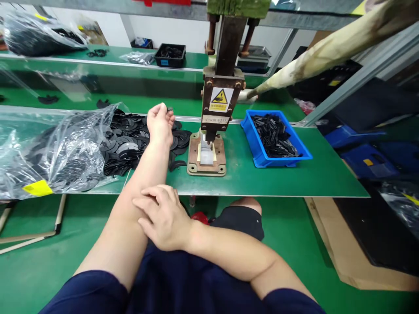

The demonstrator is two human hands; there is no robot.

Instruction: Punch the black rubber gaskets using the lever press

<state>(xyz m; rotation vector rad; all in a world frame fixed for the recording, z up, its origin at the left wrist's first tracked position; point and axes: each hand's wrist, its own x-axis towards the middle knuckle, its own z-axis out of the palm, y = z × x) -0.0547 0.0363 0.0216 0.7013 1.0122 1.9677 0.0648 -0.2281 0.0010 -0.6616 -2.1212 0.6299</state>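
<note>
Black piece (169, 109), one, pinched in left grip (161, 120); right grip (163, 216) spread on forearm (152, 163).

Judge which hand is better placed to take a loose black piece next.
Likely the left hand: it is at the loose black pieces, while the right hand touches the left forearm.

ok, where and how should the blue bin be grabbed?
Probably by the left and right rims, coming down from above: the blue bin sits upright and open-topped, holding black parts, its side rims exposed, with green bench showing on both sides.
</note>
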